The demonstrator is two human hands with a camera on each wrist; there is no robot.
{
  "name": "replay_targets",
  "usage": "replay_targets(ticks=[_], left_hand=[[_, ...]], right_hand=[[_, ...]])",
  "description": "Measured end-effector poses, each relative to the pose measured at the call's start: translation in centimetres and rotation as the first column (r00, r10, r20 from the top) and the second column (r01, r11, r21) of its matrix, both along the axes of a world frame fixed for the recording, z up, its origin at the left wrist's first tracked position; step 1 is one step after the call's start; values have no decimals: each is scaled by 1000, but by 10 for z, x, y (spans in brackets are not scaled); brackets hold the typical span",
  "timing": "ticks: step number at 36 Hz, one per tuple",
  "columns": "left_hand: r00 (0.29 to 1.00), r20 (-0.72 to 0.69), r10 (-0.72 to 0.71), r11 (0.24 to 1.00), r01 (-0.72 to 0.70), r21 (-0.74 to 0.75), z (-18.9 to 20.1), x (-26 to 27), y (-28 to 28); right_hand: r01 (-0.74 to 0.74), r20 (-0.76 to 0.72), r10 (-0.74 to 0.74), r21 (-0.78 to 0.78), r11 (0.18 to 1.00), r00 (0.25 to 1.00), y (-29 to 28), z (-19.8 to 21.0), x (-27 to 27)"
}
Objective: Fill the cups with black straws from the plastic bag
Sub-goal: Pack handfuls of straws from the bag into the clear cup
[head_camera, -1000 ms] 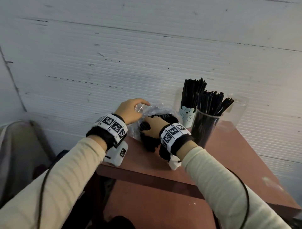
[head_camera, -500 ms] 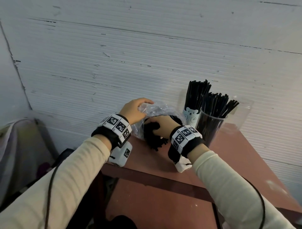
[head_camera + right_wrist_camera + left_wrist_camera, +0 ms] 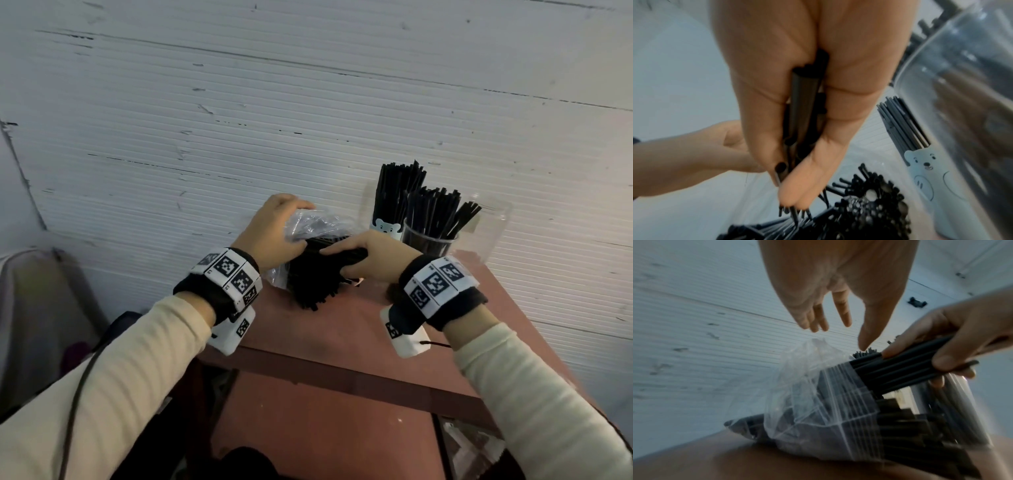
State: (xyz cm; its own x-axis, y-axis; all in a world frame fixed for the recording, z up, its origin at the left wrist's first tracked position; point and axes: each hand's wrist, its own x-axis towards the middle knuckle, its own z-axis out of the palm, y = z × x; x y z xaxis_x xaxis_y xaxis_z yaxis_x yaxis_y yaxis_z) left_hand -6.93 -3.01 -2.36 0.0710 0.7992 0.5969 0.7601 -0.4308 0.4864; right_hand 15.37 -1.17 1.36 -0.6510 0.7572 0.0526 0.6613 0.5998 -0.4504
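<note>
**Straws coming out of the bag at the table's far edge**

Nearest the camera, two cream sleeves [image 3: 137, 370] reach forward over a reddish-brown table [image 3: 329, 329], each wrist wrapped in a black band with checkered markers. The table stands against a white ribbed wall [image 3: 239, 120].

The right hand [image 3: 373, 255] reaches leftward, its fingers and thumb curled round a bundle of black straws [image 3: 906, 368], which sticks partway out of the mouth of the clear plastic bag [image 3: 818, 402]. The bag lies on the table between the two hands, with more straws packed inside.

The left hand [image 3: 270, 236] is arched over the bag's crumpled top. From the left wrist view its fingers [image 3: 842, 308] hang fairly straight and apart above the plastic; whether they touch the bag is hard to say, since the picture is blurred.

Farther back, just right of the bag, stand a bear-printed cup [image 3: 387, 228] and a clear cup [image 3: 428, 240], both holding upright straws. A third clear cup [image 3: 493, 222] stands behind, near the wall.
</note>
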Motion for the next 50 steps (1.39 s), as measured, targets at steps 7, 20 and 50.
replay_targets(ticks=[7, 20, 50], left_hand=[[909, -290, -300, 946, 245, -211, 5, 42, -3], [924, -333, -188, 965, 111, -237, 21, 100, 8], [717, 669, -197, 762, 541, -355, 6, 173, -1]], right_hand=[[-41, 76, 43, -25, 999, 996, -12, 16, 26], [-16, -74, 25, 110, 994, 997, -36, 37, 71], [313, -409, -74, 557, 769, 910, -28, 33, 56]])
